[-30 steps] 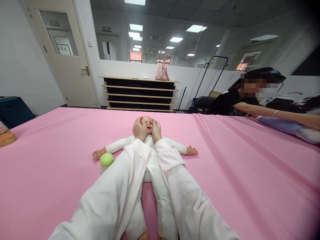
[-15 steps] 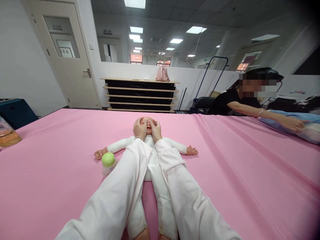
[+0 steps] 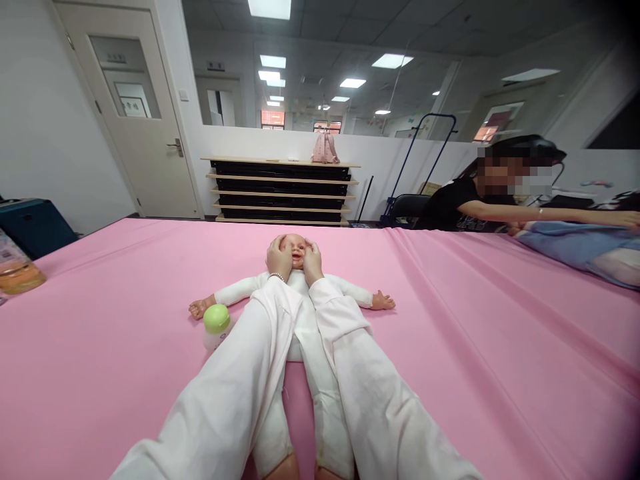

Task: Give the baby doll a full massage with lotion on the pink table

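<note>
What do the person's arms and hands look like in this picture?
The left sleeve and right sleeve are white, long, loose and wrinkly. The left hand and right hand wear no gloves. A pale beaded bracelet circles the left wrist.

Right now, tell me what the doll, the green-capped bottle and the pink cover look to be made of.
Doll: head perhaps vinyl, smooth with a slight sheen; body likely matte cloth, creased.
Bottle: probably plastic, from its smooth green cap and pale wall.
Cover: apparently fabric, dull, with soft folds.
</note>
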### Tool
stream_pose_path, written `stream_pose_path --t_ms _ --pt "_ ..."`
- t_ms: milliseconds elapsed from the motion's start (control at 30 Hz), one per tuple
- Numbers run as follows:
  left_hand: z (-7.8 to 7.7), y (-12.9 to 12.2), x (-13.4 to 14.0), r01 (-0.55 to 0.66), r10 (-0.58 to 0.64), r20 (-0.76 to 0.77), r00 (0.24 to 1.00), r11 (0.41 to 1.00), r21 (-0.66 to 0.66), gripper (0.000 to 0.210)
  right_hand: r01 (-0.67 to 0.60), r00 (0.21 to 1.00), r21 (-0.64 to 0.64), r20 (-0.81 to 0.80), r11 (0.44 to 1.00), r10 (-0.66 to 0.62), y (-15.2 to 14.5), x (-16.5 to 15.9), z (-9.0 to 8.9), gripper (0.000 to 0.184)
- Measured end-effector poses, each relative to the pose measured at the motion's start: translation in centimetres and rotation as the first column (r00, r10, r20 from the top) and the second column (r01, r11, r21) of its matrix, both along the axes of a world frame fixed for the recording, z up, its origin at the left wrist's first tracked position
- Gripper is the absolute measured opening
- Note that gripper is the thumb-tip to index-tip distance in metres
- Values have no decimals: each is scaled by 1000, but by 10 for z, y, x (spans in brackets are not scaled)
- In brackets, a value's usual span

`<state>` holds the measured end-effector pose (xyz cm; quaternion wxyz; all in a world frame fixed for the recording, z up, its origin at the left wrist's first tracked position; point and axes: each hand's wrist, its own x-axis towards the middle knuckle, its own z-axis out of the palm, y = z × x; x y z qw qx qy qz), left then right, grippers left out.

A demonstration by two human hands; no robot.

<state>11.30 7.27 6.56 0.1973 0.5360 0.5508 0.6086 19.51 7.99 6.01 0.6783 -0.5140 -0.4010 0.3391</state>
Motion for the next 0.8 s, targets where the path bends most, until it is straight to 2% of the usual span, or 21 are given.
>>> stream_pose_path --t_ms 100,233,433,633,800 --pt "0 1 0 -6 6 2 1000 1000 3 32 3 999 -6 -37 1000 -3 -2 -1 2 30" --pt "0 1 0 -7 7 1 1000 1000 10 27 -16 999 28 -45 999 18 0 -1 0 23" --pt "-1 1 0 4 -4 16 1000 1000 22 30 -23 1000 89 -3 996 23 3 0 -6 36" --pt "0 1 0 7 -8 20 1000 1000 21 28 -7 999 67 32 998 5 3 0 -4 21" --pt "-1 3 0 -2 1 21 1000 1000 19 29 30 1000 21 -3 999 -30 2 0 -2 28"
